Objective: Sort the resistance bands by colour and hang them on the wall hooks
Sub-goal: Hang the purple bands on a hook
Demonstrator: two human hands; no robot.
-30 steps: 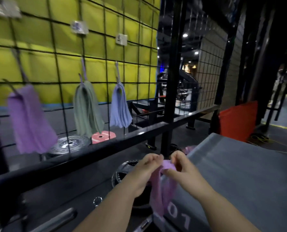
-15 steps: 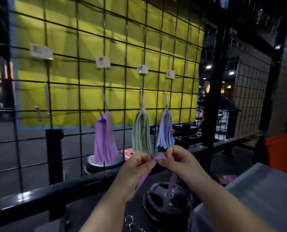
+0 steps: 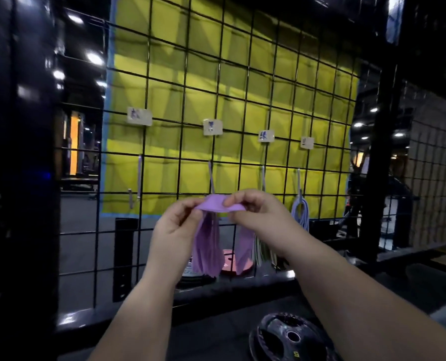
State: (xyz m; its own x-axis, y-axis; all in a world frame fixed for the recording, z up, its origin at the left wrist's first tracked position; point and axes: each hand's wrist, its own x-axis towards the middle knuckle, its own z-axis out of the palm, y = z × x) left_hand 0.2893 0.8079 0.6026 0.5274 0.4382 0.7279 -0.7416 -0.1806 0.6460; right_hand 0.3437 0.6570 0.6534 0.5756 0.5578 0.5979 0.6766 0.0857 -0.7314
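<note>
Both hands hold one purple resistance band [image 3: 220,205] stretched flat between them, in front of the wire grid wall [image 3: 242,105]. My left hand [image 3: 176,227] pinches its left end and my right hand [image 3: 253,207] pinches its right end. Behind the hands a bunch of purple bands [image 3: 207,252] hangs from a hook, partly hidden. A green bunch [image 3: 265,252] hangs to its right, mostly covered by my right wrist. A pale blue bunch [image 3: 301,212] hangs further right. An empty hook [image 3: 130,198] sticks out at the left. Small label cards [image 3: 212,127] sit above the hooks.
A yellow padded panel [image 3: 307,74] backs the grid. A black rail [image 3: 216,290] runs across below the hooks. A black weight plate [image 3: 291,337] lies near me at the bottom right. A pink plate [image 3: 229,259] and a grey plate lie behind the grid.
The view has swung left and closer to the grid. My hands have risen with the purple band and pulled it flat in front of the hanging purple bunch.
</note>
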